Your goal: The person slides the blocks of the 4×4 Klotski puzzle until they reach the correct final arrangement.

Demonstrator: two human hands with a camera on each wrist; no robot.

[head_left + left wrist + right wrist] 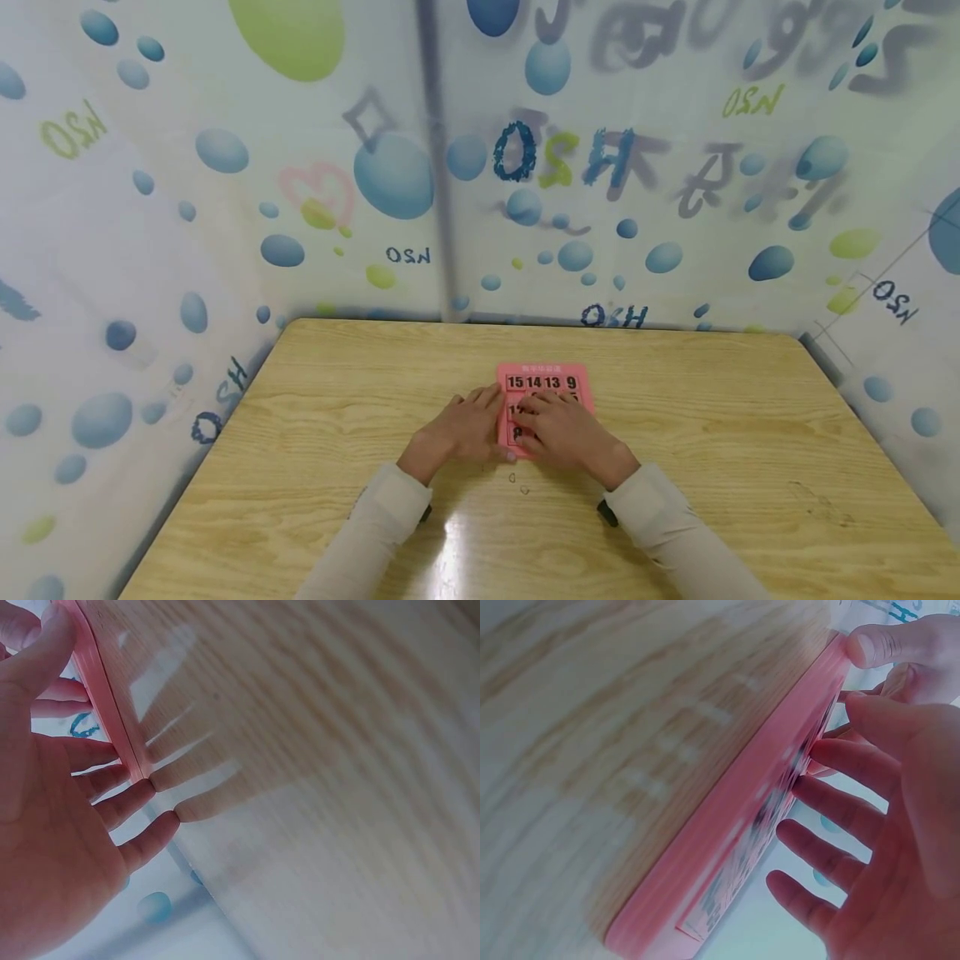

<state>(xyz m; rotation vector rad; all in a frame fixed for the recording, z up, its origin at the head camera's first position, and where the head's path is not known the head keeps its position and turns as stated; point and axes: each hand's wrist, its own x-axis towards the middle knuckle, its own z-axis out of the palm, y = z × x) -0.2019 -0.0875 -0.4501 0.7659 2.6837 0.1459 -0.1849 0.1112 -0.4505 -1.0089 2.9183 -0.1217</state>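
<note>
Head view, left of centre: the left hand [467, 421] lies along the pink puzzle's left edge, fingers nearly straight against it, thumb at the lower-left corner; nothing is clenched, and it seems to steady the thing.
Puzzle [543, 382]: flat on the table [330, 417], just below and right of the frame's centre.
Tiles [534, 382]: 15, 14, 13, 9 across the top row; fingers cover most below, so I cannot make out a gap.
Right hand [564, 427]: over the puzzle's lower right, fingers loosely extended, gripping nothing; which fingertips press is unclear.
Step in hand: probably sliding tiles.
Next move: likely calls for one right fingertip pushing a tile straight into a gap, the left hand bracing the edge.
</note>
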